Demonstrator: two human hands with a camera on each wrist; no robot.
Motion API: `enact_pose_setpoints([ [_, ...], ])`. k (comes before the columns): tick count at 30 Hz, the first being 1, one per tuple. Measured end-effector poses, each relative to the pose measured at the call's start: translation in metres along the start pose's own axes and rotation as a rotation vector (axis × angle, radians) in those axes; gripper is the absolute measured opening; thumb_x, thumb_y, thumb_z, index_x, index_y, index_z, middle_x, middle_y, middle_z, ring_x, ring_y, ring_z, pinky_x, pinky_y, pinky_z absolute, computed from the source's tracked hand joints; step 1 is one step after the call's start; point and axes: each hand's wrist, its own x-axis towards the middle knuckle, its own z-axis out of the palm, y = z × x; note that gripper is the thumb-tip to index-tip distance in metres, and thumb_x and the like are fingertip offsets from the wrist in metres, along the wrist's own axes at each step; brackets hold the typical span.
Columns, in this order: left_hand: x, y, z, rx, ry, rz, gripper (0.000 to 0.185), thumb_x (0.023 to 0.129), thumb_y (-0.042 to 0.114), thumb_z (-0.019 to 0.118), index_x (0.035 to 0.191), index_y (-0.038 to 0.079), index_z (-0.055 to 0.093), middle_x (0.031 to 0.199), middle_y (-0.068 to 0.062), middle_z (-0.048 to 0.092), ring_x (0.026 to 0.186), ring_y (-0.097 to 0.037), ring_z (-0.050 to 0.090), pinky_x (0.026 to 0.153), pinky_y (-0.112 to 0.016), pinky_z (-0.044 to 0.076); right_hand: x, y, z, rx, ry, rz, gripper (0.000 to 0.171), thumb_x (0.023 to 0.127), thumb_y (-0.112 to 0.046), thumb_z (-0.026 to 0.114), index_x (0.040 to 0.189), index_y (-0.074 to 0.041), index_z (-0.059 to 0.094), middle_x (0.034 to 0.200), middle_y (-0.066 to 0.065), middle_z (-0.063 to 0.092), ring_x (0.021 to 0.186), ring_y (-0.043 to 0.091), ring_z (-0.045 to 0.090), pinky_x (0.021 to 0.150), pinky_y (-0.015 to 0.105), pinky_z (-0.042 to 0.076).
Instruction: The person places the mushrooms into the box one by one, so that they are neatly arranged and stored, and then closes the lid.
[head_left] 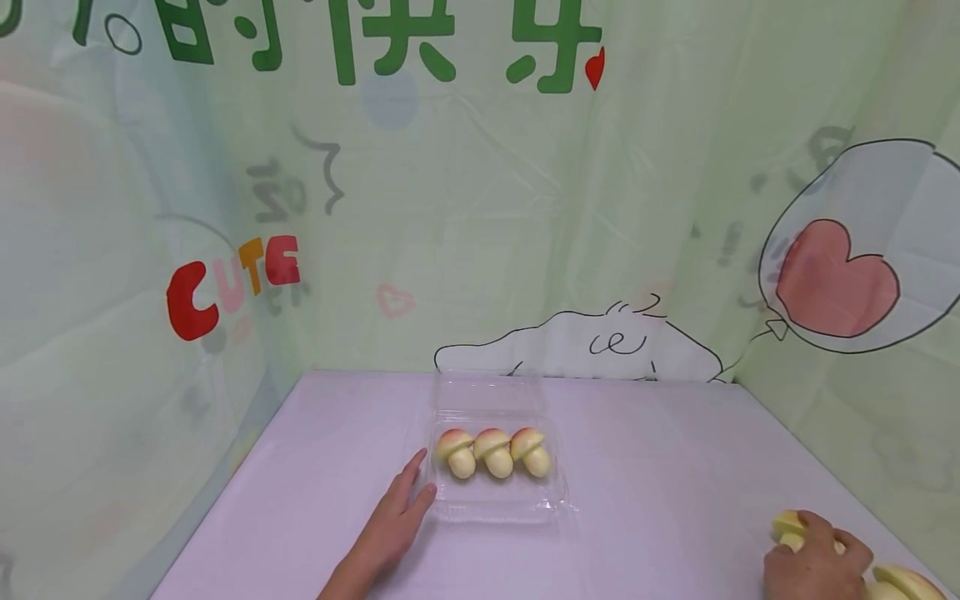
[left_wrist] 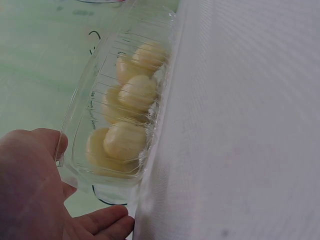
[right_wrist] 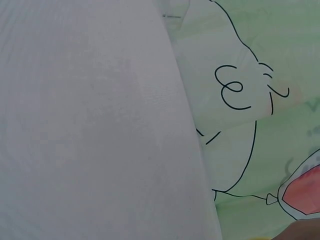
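Observation:
A clear plastic clamshell box (head_left: 498,510) lies with its lid raised at the back. Three yellow mushrooms (head_left: 493,454) with reddish caps sit side by side in its base. My left hand (head_left: 390,521) rests against the box's left edge with fingers fairly straight; the left wrist view shows the thumb at the rim and the box (left_wrist: 80,150) from the side. At the lower right of the head view my right hand (head_left: 817,558) grips another mushroom (head_left: 786,525), partly covered by the fingers. Only a sliver of that hand (right_wrist: 302,231) enters the right wrist view.
One more mushroom (head_left: 903,582) lies beside the right hand, cut off by the frame edge. The table has a pale lilac cover (head_left: 645,483). Green printed curtains (head_left: 480,208) stand behind it and along both sides.

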Motion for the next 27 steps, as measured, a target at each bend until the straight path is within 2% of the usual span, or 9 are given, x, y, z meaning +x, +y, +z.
enact_pose_setpoints([
  [9,0.001,-0.002,0.001,0.003,0.0,0.008,0.057,0.098,0.041,0.044,0.148,0.022,0.025,0.144,-0.017,0.037,0.135,-0.033,0.028,0.106,-0.057,0.023,-0.003,0.0,0.001,0.028,0.063,-0.075,0.057,0.087,-0.01,0.047,0.141,-0.007,0.028,0.139,0.029,0.009,0.106,0.051,0.035,0.084,0.057,0.033],
  [15,0.002,-0.002,0.001,-0.004,-0.001,-0.016,0.057,0.097,0.041,0.045,0.148,0.025,0.024,0.144,-0.016,0.037,0.135,-0.031,0.029,0.106,-0.055,0.023,-0.003,-0.002,0.0,0.014,0.051,-0.091,0.059,0.088,-0.012,0.048,0.142,-0.008,0.025,0.139,0.029,0.007,0.104,0.051,0.036,0.084,0.057,0.032],
  [27,0.003,-0.003,0.002,-0.009,-0.003,-0.019,0.057,0.098,0.041,0.045,0.148,0.023,0.025,0.144,-0.017,0.036,0.134,-0.032,0.03,0.105,-0.057,0.023,-0.01,-0.016,0.0,0.098,0.1,-0.136,0.06,0.085,-0.008,0.048,0.142,-0.008,0.029,0.143,0.027,0.008,0.109,0.051,0.035,0.087,0.057,0.033],
])
